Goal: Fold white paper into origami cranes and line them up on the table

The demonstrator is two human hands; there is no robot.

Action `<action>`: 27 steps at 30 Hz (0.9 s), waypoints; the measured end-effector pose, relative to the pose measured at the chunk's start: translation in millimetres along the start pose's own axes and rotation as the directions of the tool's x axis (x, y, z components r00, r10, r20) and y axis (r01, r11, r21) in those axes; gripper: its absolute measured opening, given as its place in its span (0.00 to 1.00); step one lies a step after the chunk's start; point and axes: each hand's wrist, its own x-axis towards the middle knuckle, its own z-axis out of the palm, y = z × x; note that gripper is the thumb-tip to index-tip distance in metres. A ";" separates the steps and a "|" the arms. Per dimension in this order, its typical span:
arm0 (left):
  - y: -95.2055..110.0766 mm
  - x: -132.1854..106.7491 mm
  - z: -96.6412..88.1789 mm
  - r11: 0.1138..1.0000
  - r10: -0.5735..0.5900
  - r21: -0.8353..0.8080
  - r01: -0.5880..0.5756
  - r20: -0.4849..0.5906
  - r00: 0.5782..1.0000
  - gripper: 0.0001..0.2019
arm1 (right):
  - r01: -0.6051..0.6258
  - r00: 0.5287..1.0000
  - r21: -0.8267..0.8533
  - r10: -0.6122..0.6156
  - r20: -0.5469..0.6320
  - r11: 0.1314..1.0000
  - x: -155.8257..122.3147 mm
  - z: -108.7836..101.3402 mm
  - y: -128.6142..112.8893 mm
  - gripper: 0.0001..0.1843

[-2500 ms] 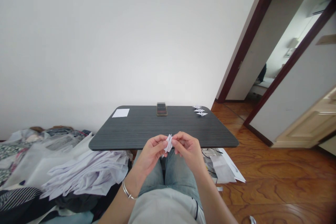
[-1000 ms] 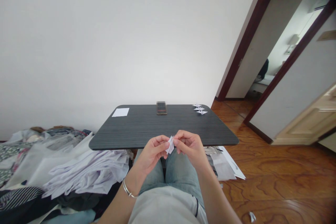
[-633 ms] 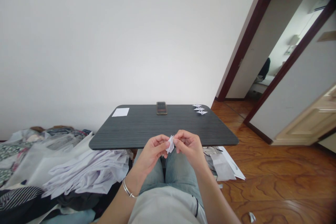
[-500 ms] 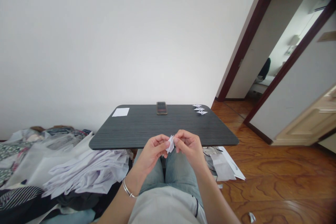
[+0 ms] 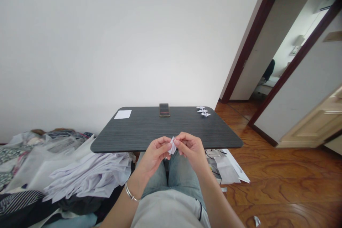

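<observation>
Between my hands, just over the near edge of the dark table, is a small white folded paper. My left hand pinches its left side between thumb and fingers. On the other side, the thumb and fingertips of my right hand close on the upper right of the paper. Its folds stand up as narrow points, and parts of it are hidden behind my fingers. Several white paper cranes sit in a row at the table's far right corner.
A white paper sheet lies at the table's far left. A phone leans upright at the back middle. Left of the table are piled clothes; papers lie below its right side. A paper scrap is on the floor.
My right thumb and fingers have shifted slightly left and further onto the folded paper. The paper has tilted a little; my left hand keeps its pinch.
</observation>
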 end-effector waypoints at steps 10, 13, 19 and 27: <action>-0.5 0.5 -1.0 1.000 0.001 0.012 -0.002 0.035 0.999 0.09 | 0.104 0.993 -0.075 -0.098 0.071 0.992 -0.2 -1.9 0.3 0.11; 0.5 0.6 -0.6 1.000 0.006 0.008 -0.006 0.030 1.000 0.09 | 0.167 0.983 -0.114 -0.157 0.092 0.979 0.0 -2.4 1.7 0.09; 0.8 1.5 0.2 1.000 0.013 0.008 -0.013 0.014 1.000 0.10 | 0.238 0.969 -0.165 -0.223 0.105 0.957 2.4 -5.2 3.6 0.08; 1.2 0.2 0.8 1.000 0.000 0.008 0.000 0.015 1.000 0.10 | 0.216 0.972 -0.140 -0.201 0.119 0.966 4.1 -4.8 3.9 0.10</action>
